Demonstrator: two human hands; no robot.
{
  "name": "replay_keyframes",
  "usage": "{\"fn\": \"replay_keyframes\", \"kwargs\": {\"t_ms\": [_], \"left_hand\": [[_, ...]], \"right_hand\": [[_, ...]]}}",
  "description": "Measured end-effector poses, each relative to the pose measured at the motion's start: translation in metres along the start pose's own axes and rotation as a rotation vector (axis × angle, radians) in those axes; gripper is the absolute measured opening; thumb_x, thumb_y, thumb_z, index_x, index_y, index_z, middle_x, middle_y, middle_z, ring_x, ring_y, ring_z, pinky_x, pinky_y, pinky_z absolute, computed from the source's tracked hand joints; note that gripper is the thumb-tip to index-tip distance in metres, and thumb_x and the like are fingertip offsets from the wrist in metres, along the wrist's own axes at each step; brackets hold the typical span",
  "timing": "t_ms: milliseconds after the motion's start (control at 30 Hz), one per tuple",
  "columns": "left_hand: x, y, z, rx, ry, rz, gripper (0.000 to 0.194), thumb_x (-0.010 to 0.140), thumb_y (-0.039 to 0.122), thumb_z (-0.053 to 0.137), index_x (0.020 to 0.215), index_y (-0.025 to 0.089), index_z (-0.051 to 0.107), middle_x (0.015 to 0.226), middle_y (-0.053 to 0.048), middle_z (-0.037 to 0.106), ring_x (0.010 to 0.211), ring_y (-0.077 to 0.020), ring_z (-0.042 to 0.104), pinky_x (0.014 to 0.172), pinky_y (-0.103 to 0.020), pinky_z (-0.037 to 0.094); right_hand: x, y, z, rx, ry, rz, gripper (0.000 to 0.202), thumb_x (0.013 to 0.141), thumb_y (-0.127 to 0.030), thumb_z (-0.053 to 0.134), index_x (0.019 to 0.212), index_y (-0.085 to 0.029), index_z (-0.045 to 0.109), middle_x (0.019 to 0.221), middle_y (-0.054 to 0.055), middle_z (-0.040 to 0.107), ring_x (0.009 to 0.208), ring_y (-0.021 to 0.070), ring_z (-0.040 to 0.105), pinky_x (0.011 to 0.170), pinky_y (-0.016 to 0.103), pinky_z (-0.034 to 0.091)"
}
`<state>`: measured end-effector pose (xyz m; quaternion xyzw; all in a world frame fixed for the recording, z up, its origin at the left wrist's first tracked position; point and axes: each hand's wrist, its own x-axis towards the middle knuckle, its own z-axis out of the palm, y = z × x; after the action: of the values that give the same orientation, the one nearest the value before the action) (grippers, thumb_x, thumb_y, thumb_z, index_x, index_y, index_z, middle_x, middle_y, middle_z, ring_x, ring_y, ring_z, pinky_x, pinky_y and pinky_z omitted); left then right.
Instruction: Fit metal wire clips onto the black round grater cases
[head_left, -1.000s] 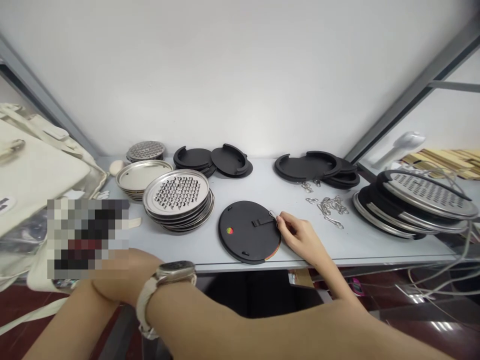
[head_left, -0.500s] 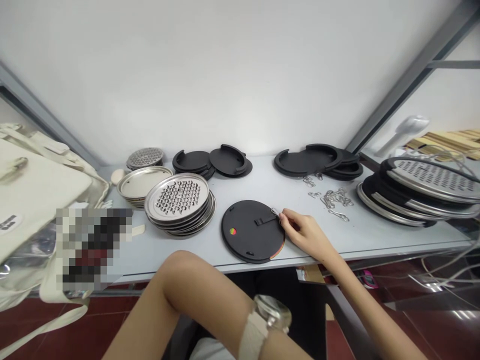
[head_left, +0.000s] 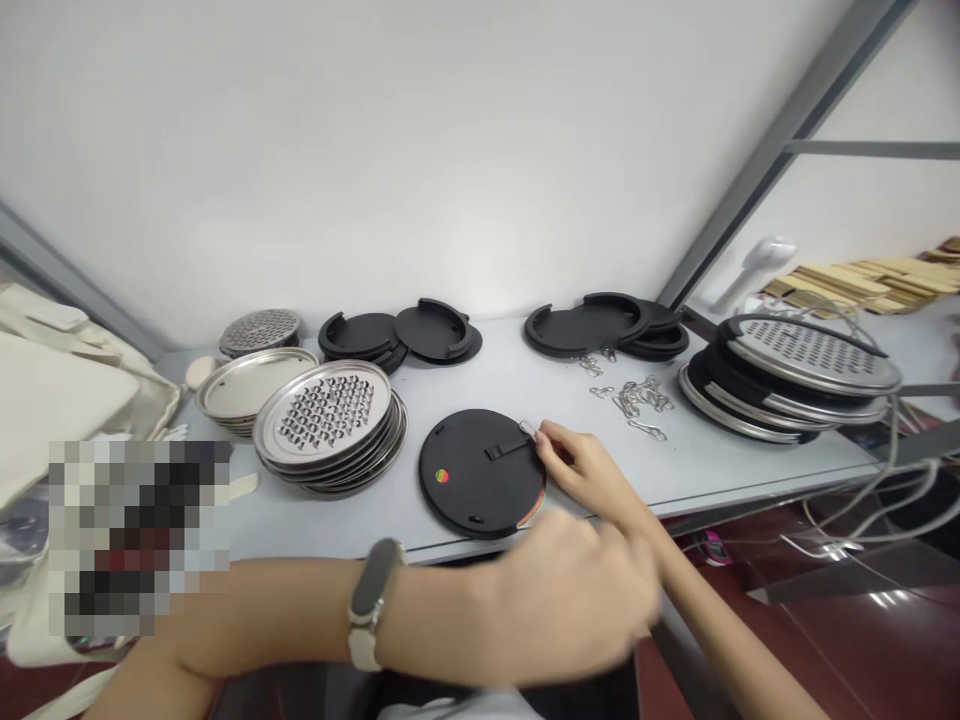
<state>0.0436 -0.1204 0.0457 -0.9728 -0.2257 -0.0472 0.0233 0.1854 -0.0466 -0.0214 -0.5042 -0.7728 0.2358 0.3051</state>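
A round black disc with a small red-and-green sticker lies flat near the table's front edge. My right hand pinches a small metal wire clip at the disc's upper right rim, beside a slot with a black tab. In front of the disc, my left hand is blurred by motion, with a watch on its wrist; its fingers are too smeared to tell. More wire clips lie loose to the right.
Stacked metal grater discs and plain metal discs stand left. Black rimmed holders lie along the wall. A pile of assembled graters is at right. A cream bag sits far left.
My left hand has come up into view from below, its forearm now lying across the front. My right hand stays at the disc's rim with the clip. The view has shifted slightly right.
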Motion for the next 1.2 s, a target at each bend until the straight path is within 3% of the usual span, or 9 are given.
{"fn": "replay_keyframes", "kwargs": {"t_ms": [67,133,200,300,433,600,800,900,1200], "left_hand": [[0.003,-0.023,0.001,0.106,0.038,-0.205,0.030,0.094,0.023,0.034,0.101,0.011,0.061,0.088,-0.017,0.064,0.068,-0.0239,0.063,0.044,-0.034,0.039],[0.004,-0.048,0.006,0.082,0.036,-0.406,0.035,0.094,0.038,0.039,0.095,0.009,0.058,0.073,-0.013,0.063,0.062,-0.0246,0.062,0.049,-0.034,0.042],[0.003,-0.068,0.013,0.057,0.022,-0.479,0.039,0.090,0.048,0.044,0.093,0.011,0.056,0.072,-0.010,0.063,0.063,-0.0253,0.062,0.053,-0.034,0.043],[0.003,-0.084,0.021,0.021,0.025,-0.432,0.041,0.090,0.052,0.042,0.098,0.013,0.053,0.080,-0.009,0.066,0.070,-0.0267,0.064,0.059,-0.035,0.046],[0.003,-0.094,0.027,-0.023,0.029,-0.322,0.028,0.090,0.043,0.043,0.094,0.016,0.051,0.083,-0.007,0.066,0.073,-0.0247,0.065,0.062,-0.033,0.045],[0.004,-0.105,0.032,-0.071,0.020,-0.326,0.019,0.091,0.036,0.041,0.089,0.019,0.048,0.079,-0.003,0.066,0.069,-0.0221,0.065,0.058,-0.031,0.043],[0.004,-0.106,0.036,-0.118,0.040,-0.387,0.022,0.091,0.037,0.041,0.103,0.019,0.044,0.073,-0.001,0.065,0.068,-0.0227,0.065,0.058,-0.030,0.043],[0.004,-0.106,0.036,-0.126,0.058,-0.360,0.023,0.092,0.036,0.040,0.109,0.020,0.044,0.080,-0.002,0.066,0.073,-0.0225,0.066,0.060,-0.029,0.043],[0.003,-0.104,0.032,-0.145,0.045,-0.347,0.016,0.093,0.034,0.039,0.099,0.022,0.049,0.079,-0.001,0.065,0.071,-0.0204,0.065,0.059,-0.028,0.042]], "right_hand": [[0.000,0.000,0.000,0.013,-0.006,0.006,0.029,0.092,-0.030,0.039,0.065,-0.021,0.034,0.053,-0.007,0.035,0.050,0.0089,0.033,0.050,0.022,0.027],[0.001,0.001,-0.001,0.015,-0.019,-0.004,0.029,0.092,-0.030,0.039,0.066,-0.021,0.034,0.054,-0.006,0.037,0.051,0.0090,0.034,0.051,0.022,0.027],[0.001,0.001,-0.001,0.009,-0.027,-0.014,0.029,0.093,-0.029,0.038,0.065,-0.021,0.033,0.054,-0.007,0.036,0.050,0.0090,0.034,0.052,0.023,0.027],[0.001,0.002,-0.001,0.006,-0.027,-0.009,0.030,0.093,-0.030,0.037,0.065,-0.021,0.032,0.053,-0.007,0.034,0.049,0.0089,0.033,0.051,0.023,0.026],[0.001,0.003,-0.002,0.002,-0.029,-0.008,0.030,0.093,-0.029,0.037,0.064,-0.021,0.033,0.052,-0.007,0.034,0.048,0.0091,0.033,0.051,0.023,0.025],[0.001,0.001,-0.002,-0.003,-0.040,-0.011,0.030,0.093,-0.029,0.036,0.064,-0.021,0.033,0.053,-0.006,0.035,0.049,0.0096,0.034,0.051,0.023,0.026],[0.001,0.000,-0.002,-0.010,-0.022,-0.025,0.028,0.091,-0.026,0.038,0.064,-0.021,0.035,0.052,-0.006,0.035,0.048,0.0093,0.033,0.050,0.023,0.025],[0.000,0.001,-0.002,-0.018,-0.017,-0.031,0.027,0.090,-0.025,0.038,0.064,-0.021,0.034,0.052,-0.007,0.035,0.048,0.0092,0.033,0.051,0.023,0.025],[0.000,0.000,-0.001,0.007,0.000,-0.037,0.027,0.090,-0.025,0.038,0.064,-0.022,0.034,0.051,-0.007,0.033,0.047,0.0092,0.033,0.050,0.023,0.025]]}}
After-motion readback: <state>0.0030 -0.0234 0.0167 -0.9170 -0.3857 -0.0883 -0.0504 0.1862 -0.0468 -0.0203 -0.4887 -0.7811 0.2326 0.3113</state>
